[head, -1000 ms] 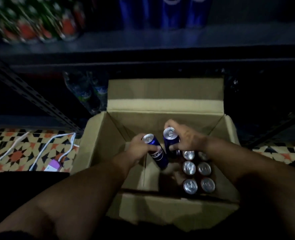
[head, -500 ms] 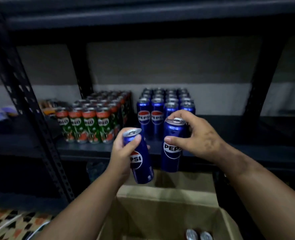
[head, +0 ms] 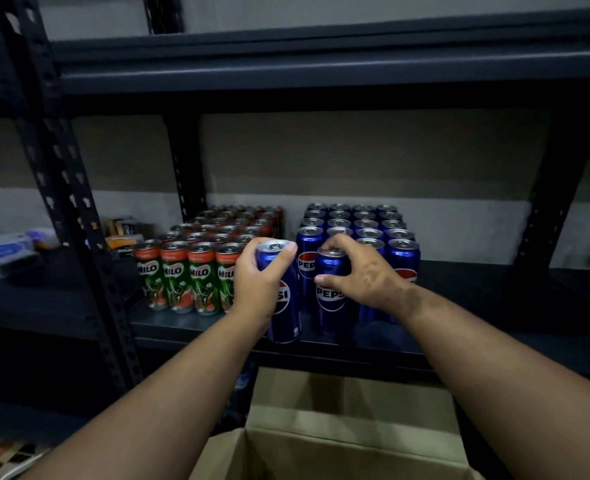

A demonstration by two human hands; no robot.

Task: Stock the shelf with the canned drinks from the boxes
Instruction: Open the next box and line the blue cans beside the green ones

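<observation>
The landmark here is the block of tall blue Pepsi cans (head: 359,226) standing in neat rows on the dark metal shelf (head: 466,306). At the front of that block the person is adding two more of the same slim blue aluminium cans, one in each hand.

The left hand (head: 257,284) wraps its fingers (head: 252,252) and thumb round the upper half of the left blue Pepsi can (head: 283,306), which leans a little and sits at the block's front left corner, between the block and the green Milo cans (head: 182,275) to the left of it. Its base looks close to the shelf's front edge; whether it already rests there I cannot tell. Gripping high on the body probably leaves the bottom free to be set down and slid back.

The right hand (head: 362,275) comes over the top of the right blue Pepsi can (head: 331,292), fingers clamped on the rim and thumb pressed against the side just above the logo. This can stands upright just in front of the block's front row, touching or nearly touching the can behind it. A hold from above suits lowering it into a tight gap without knocking neighbours.

Below the block, under the shelf edge, the open brown cardboard box (head: 338,445) waits; what it contains is out of view. Both logos face outward, which looks deliberate for display.
</observation>
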